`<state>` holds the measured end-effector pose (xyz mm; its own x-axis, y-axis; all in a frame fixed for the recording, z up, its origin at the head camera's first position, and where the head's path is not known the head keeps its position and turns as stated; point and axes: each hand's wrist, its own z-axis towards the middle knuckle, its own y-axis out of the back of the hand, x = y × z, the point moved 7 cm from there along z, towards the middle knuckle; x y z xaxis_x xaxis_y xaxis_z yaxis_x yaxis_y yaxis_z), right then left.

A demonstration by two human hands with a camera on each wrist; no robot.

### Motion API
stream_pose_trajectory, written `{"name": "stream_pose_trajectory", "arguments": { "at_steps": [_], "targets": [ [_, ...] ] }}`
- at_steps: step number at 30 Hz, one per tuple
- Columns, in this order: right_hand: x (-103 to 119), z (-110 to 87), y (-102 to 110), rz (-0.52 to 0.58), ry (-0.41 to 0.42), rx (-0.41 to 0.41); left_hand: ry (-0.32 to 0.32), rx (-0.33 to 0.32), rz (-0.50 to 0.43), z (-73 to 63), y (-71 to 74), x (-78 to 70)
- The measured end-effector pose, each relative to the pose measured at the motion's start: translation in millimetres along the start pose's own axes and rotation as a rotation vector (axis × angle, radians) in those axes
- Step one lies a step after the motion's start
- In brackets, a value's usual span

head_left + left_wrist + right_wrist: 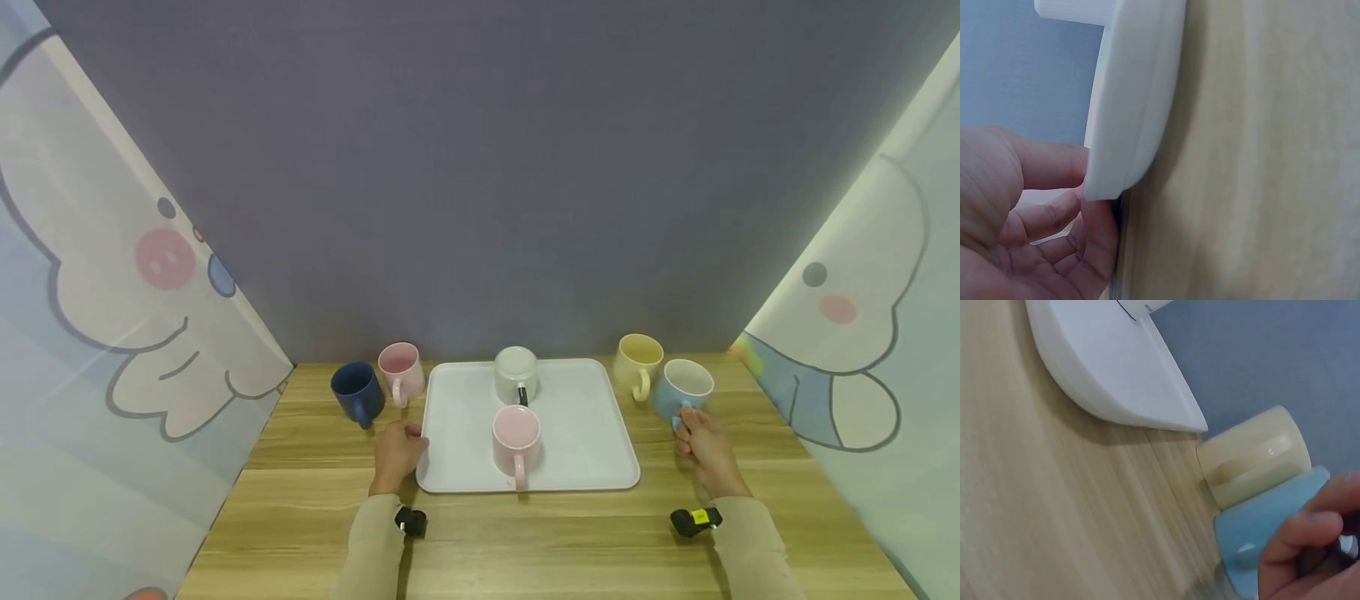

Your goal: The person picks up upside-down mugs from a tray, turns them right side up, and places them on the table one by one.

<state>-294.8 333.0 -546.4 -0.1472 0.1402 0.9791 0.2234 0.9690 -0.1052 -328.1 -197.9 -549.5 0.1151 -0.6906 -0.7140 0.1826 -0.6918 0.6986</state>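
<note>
My left hand (398,454) is at the left edge of a white tray (581,450). In the left wrist view its thumb and fingers pinch the tray's rim (1125,100), with fingertips curled beneath it. My right hand (707,450) grips the handle of a light blue mug (670,400), which is upright with a white inside. A white mug (516,371) with a black handle is upside down toward the tray's back. In front of it a pink mug (516,442), also bottom up, has its handle toward me.
Left of the tray, a dark blue mug (357,390) and another pink mug (401,371) are upright on the wooden table (525,550). A yellow mug (638,364) is close beside the light blue one. A grey backdrop (480,183) rises behind, with patterned cloth (112,400) at both sides.
</note>
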Motion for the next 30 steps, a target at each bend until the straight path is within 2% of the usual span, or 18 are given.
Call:
{"name": "stream_pose_trajectory", "arguments": {
  "at_steps": [2, 5, 7, 8, 10, 12, 14, 18, 25, 30],
  "targets": [
    [4, -3.7, 1, -0.001, 0.011, -0.122, 0.008, 0.002, 0.001, -0.1, -0.4, 1.0],
    [13, -12.8, -1, -0.024, 0.077, -0.344, 0.015, 0.002, 0.006, -0.1, -0.3, 1.6],
    [20, -17.3, -9, -0.109, 0.115, -0.419, 0.016, -0.001, 0.009, 0.1, 0.2, 1.3],
    [24, -17.5, -17, -0.158, 0.134, -0.409, 0.016, -0.003, 0.008, 0.3, 0.8, 0.8],
    [30, -14.6, -37, -0.253, 0.143, -0.33, 0.003, -0.008, 0.008, 0.9, 1.6, -0.2],
    [33, -9.4, -63, -0.331, 0.138, -0.191, 0.002, -0.01, 0.005, 1.4, 1.9, -0.9],
    [34, -4.1, -90, -0.344, 0.121, -0.055, 0.001, -0.007, 0.0, 1.7, 1.9, -1.4],
    [30, 5.5, -135, -0.372, 0.093, 0.117, 0.014, 0.01, -0.004, 2.2, -0.1, -0.7],
    [16, 25.2, -190, -0.493, 0.087, 0.272, 0.017, 0.022, -0.002, 1.6, -1.4, 0.9],
    [7, 32.7, -213, -0.473, 0.06, 0.334, 0.014, 0.02, 0.0, 0.1, -0.9, 1.4]
  ]
}}
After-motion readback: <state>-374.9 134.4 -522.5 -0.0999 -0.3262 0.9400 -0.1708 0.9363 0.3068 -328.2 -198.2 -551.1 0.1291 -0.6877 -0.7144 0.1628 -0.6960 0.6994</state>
